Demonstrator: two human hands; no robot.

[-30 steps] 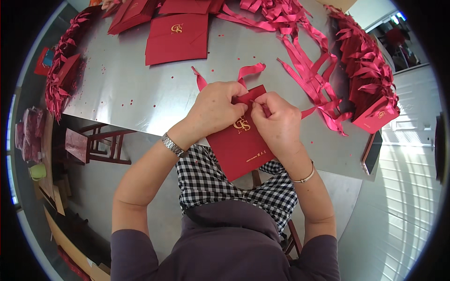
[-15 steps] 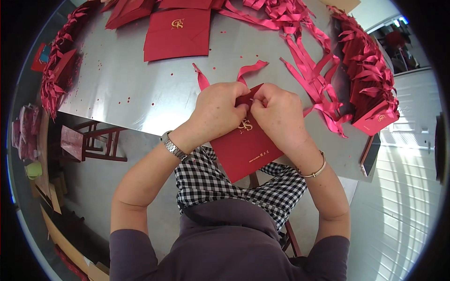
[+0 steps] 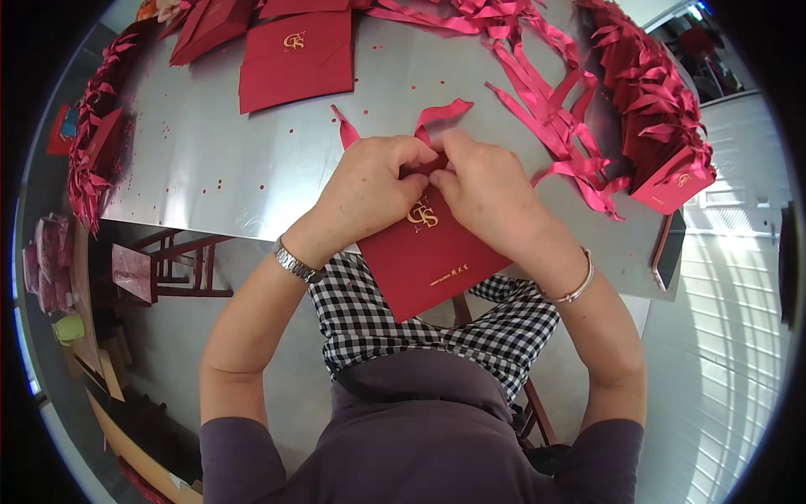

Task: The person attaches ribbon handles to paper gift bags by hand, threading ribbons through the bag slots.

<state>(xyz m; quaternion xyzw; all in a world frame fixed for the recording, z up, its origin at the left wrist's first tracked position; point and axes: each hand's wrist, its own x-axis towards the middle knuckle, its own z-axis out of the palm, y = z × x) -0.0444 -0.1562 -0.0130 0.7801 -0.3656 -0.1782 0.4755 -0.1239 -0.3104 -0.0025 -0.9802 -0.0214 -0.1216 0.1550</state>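
Note:
A red paper gift bag point(image 3: 437, 260) with gold print hangs tilted over the table's near edge, above my lap. My left hand point(image 3: 374, 181) pinches its upper edge, thumb and fingers closed. Close beside it, my right hand point(image 3: 483, 185) is closed at the same edge, fingertips almost touching the left ones. A pink ribbon point(image 3: 442, 112) rises from behind the bag, and a second loose ribbon end point(image 3: 343, 128) shows by my left knuckles. What exactly the right fingertips grip is hidden between the hands.
A metal-topped table point(image 3: 193, 160) carries stacked flat red bags point(image 3: 298, 71), loose pink ribbons point(image 3: 546, 101) and small red paper dots. Rows of ribboned bags line the right point(image 3: 655, 109) and left point(image 3: 96, 134) sides. A phone point(image 3: 667, 248) lies at the right edge; a wooden stool point(image 3: 172, 269) stands at left.
Both hands and the bag have shifted slightly left in view, as has the table. The right fingers have moved in closer to the left ones at the bag's edge.

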